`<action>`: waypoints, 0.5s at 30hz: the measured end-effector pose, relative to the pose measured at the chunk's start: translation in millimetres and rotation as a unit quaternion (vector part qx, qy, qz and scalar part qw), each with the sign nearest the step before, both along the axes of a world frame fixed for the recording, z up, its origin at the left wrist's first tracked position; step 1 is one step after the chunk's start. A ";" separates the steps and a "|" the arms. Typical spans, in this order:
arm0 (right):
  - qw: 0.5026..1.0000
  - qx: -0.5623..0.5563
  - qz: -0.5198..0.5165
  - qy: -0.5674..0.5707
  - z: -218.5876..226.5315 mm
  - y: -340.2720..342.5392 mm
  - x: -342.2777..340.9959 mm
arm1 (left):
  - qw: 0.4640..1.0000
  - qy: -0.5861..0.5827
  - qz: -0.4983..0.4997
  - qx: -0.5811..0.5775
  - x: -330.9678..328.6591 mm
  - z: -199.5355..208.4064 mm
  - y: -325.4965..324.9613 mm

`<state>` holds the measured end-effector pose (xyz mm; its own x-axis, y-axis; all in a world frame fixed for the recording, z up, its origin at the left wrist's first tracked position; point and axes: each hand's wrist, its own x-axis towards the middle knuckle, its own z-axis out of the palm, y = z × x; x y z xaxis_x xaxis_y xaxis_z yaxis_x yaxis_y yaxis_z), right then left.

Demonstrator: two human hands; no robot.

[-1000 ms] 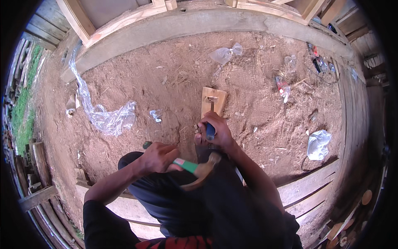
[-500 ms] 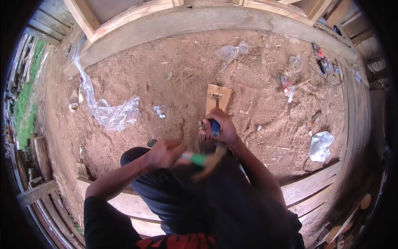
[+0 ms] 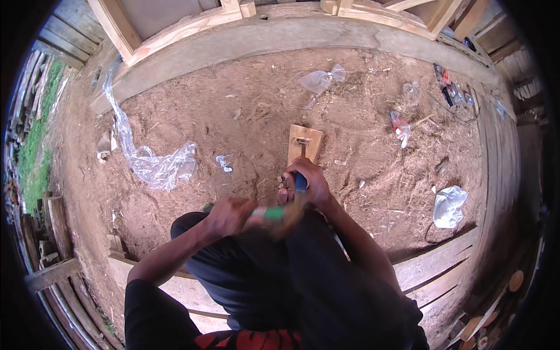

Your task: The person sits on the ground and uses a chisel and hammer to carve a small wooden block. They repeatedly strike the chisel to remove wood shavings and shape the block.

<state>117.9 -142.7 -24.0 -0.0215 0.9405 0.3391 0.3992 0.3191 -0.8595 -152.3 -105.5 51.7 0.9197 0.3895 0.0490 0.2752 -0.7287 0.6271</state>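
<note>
My left hand [image 3: 231,216] is closed around a hammer [image 3: 272,213] with a green grip. Its brownish head is smeared by motion and lies close to the butt of a chisel [image 3: 301,182]. The chisel has a blue handle, and my right hand [image 3: 315,183] is wrapped round it. Its blade reaches into a rough-edged notch in a small light-brown wooden block [image 3: 314,139] on the ground. A bare foot [image 3: 283,191] is beside my right hand, at the near end of the block.
Sawdust and wood chips cover the ground [image 3: 233,134]. Clear plastic sheeting [image 3: 166,166] lies at left, a clear bag [image 3: 318,80] beyond the block, and a white bag [image 3: 450,206] at right. Red and black items [image 3: 446,87] lie far right. Wooden frames [image 3: 192,26] stand along the far beam.
The hammer's head has swung up toward the butt of the chisel. My right hand keeps its hold on the chisel, and the whole view has shifted slightly.
</note>
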 end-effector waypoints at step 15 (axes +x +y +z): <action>1.000 0.015 -0.001 -0.006 0.5 2.2 -3.9 | 1.000 -0.015 0.020 -0.009 -4.4 -24.7 1.6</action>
<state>114.1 -140.5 -23.5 -0.0241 0.9300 0.3667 0.4104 0.3436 -0.8447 -156.7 -103.9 27.0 0.9015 0.4273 0.0689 0.2850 -0.7060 0.6484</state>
